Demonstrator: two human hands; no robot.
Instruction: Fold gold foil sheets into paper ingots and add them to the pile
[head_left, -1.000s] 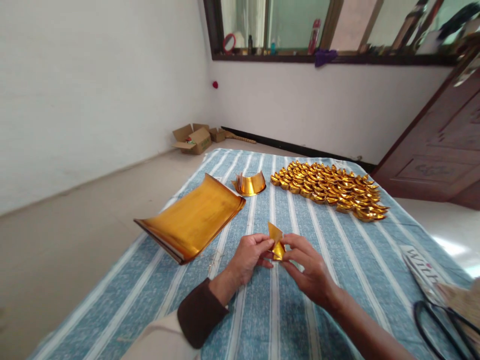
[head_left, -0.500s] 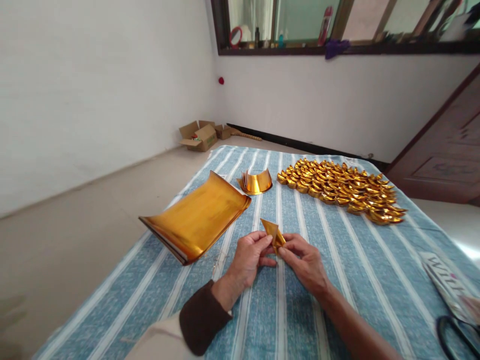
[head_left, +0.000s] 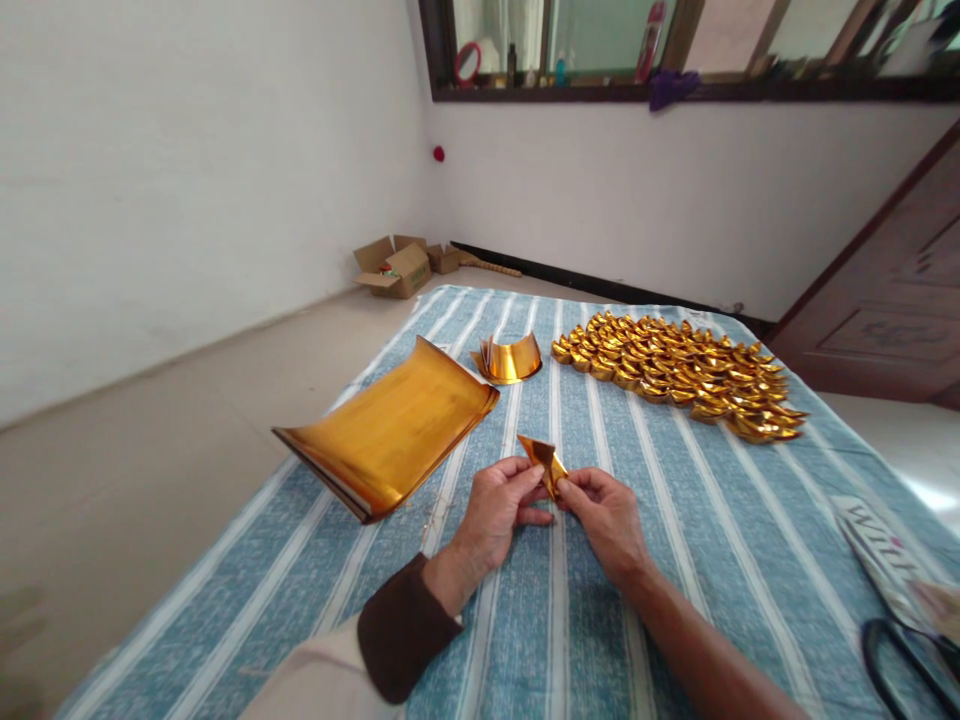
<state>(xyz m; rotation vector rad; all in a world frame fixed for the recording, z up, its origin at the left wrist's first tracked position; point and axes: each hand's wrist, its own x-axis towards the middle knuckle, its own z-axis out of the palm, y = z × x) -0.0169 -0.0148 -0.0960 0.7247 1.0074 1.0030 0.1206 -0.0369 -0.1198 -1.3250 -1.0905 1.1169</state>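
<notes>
Through the head view I see the left hand (head_left: 491, 512) and right hand (head_left: 606, 518), curled nearly closed, pinching gold paper (head_left: 547, 456) between them above the striped cloth (head_left: 705, 540), seemingly mid-fold, likely needing even pressure next.

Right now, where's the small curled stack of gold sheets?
In the head view, the small curled stack sits on the striped cloth, right of the larger gold sheets and left of the gathered gold pieces, beyond the left hand.

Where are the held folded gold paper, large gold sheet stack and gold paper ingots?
Folded gold paper (head_left: 549, 463): head view, upper folds.
Large gold sheet stack (head_left: 394, 430): head view, top sheet's middle.
Gold paper ingots (head_left: 667, 366): head view, cluster's middle.
</notes>
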